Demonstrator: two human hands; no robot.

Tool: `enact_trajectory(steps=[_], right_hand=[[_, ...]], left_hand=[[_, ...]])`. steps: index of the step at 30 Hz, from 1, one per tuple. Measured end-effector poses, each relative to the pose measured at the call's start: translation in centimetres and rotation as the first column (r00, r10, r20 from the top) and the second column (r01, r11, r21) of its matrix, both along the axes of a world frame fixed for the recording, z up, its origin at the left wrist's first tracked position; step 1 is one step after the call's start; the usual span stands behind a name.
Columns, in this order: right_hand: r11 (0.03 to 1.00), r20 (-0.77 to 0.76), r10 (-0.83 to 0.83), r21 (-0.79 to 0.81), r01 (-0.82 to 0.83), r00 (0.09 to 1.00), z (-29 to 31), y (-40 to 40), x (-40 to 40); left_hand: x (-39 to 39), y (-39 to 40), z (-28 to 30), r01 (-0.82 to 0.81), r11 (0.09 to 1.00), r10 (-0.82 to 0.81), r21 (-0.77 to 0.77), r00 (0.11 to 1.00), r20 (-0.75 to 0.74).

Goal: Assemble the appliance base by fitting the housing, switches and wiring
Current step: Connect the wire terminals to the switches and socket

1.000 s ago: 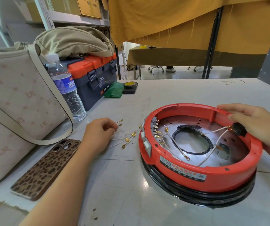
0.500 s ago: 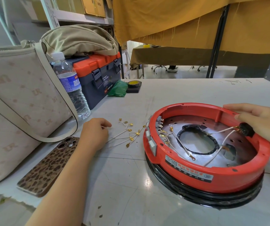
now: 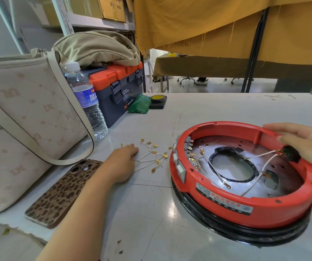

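Head view: round glossy red plastic housing (image 3: 236, 208) (thin white wires (image 3: 147, 161) beside).

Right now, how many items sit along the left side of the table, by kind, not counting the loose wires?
Bags: 2, the cream handbag and the khaki bag
Water bottle: 1
Toolbox: 1
Phone: 1
Green pouch: 1
Tape measure: 1
Total: 7
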State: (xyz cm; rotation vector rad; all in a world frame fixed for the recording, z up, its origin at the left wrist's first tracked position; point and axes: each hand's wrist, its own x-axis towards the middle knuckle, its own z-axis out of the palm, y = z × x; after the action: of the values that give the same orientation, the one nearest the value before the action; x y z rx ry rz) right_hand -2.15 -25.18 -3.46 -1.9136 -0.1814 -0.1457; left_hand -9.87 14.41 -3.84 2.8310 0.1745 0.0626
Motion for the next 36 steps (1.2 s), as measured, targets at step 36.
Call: enact_trajectory(steps=[36], right_hand=[[0.999,0.004,0.033,0.012,-0.033,0.999,0.9,0.6,-1.2]], left_hand=[[-0.5,-2.4,1.5,0.231,0.771,0.045,-0.594,0.91,0.412]])
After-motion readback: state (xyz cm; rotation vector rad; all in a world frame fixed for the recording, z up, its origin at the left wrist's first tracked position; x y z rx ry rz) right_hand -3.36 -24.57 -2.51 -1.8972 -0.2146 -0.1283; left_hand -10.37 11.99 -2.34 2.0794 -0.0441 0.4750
